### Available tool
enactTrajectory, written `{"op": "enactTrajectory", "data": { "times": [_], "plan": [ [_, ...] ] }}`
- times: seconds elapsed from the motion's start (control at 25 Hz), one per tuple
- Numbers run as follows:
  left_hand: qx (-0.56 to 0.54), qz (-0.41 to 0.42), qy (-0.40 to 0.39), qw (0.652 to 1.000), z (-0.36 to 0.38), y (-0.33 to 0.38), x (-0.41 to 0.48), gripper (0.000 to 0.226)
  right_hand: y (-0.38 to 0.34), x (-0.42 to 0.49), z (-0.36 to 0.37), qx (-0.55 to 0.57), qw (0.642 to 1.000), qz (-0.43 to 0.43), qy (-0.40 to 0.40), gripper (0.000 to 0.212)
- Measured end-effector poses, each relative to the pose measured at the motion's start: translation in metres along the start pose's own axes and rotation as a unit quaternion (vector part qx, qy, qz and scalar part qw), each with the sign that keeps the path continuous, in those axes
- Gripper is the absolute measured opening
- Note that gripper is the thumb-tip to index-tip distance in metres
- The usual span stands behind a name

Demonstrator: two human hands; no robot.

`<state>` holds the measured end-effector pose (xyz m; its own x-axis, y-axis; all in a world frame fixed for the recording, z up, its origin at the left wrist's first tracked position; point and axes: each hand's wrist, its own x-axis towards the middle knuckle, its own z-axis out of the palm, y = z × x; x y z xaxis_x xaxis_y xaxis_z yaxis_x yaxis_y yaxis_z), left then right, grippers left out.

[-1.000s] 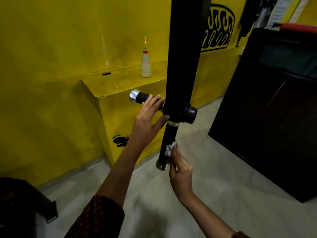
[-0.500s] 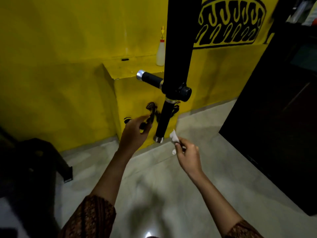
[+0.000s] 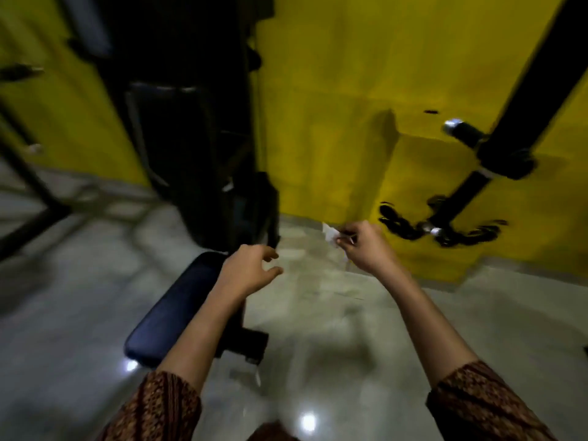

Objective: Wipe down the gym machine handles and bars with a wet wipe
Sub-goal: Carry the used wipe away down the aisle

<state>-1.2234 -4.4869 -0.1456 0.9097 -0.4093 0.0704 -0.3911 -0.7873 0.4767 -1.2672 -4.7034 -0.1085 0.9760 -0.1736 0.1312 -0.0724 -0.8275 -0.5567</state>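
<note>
My right hand [image 3: 366,246] pinches a small white wet wipe [image 3: 331,234] between thumb and fingers, held in the air over the floor. My left hand [image 3: 251,268] hovers to its left, fingers curled apart and holding nothing. The black machine bar [image 3: 537,78] runs diagonally at the far right. Its upper handle [image 3: 461,132] with a silver cap sticks out left, and its lower handle [image 3: 458,202] ends in a silver cap [image 3: 434,231]. Both hands are well clear of the handles, left of them.
A dark padded bench [image 3: 171,307] lies on the pale tiled floor under my left forearm. A tall black machine frame [image 3: 191,106] stands at the back against the yellow wall [image 3: 334,90]. Black frame legs [image 3: 28,192] cross the far left. The picture is motion-blurred.
The view has swung left, so the bar and handles now sit at the far right. Both hands have come off the handles and moved left, the right one still pinching the wipe.
</note>
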Motion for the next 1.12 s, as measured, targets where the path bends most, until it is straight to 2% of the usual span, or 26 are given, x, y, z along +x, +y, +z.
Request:
{"op": "enactTrajectory", "data": {
  "times": [0.16, 0.36, 0.56, 0.72, 0.88, 1.12],
  "plan": [
    [0.029, -0.131, 0.059, 0.989, -0.072, -0.092, -0.102, 0.033, -0.125, -0.005, 0.075, 0.015, 0.986, -0.131, -0.102, 0.016],
    [0.031, -0.275, 0.136, 0.951, -0.151, -0.186, -0.236, 0.036, -0.291, -0.045, 0.171, 0.055, 0.940, -0.265, -0.208, 0.018],
    [0.082, -0.388, 0.185, 0.899, -0.234, -0.292, -0.397, 0.037, -0.464, -0.127, 0.282, 0.101, 0.885, -0.358, -0.281, 0.018],
    [0.102, -0.479, 0.233, 0.840, -0.286, -0.345, -0.513, 0.037, -0.577, -0.198, 0.351, 0.098, 0.834, -0.443, -0.313, 0.017],
    [0.096, -0.553, 0.261, 0.786, -0.309, -0.386, -0.606, 0.037, -0.671, -0.263, 0.408, 0.084, 0.782, -0.511, -0.346, 0.016],
    [0.067, -0.631, 0.288, 0.717, -0.333, -0.464, -0.694, 0.037, -0.790, -0.319, 0.495, 0.078, 0.714, -0.574, -0.393, 0.014]
  ]
}}
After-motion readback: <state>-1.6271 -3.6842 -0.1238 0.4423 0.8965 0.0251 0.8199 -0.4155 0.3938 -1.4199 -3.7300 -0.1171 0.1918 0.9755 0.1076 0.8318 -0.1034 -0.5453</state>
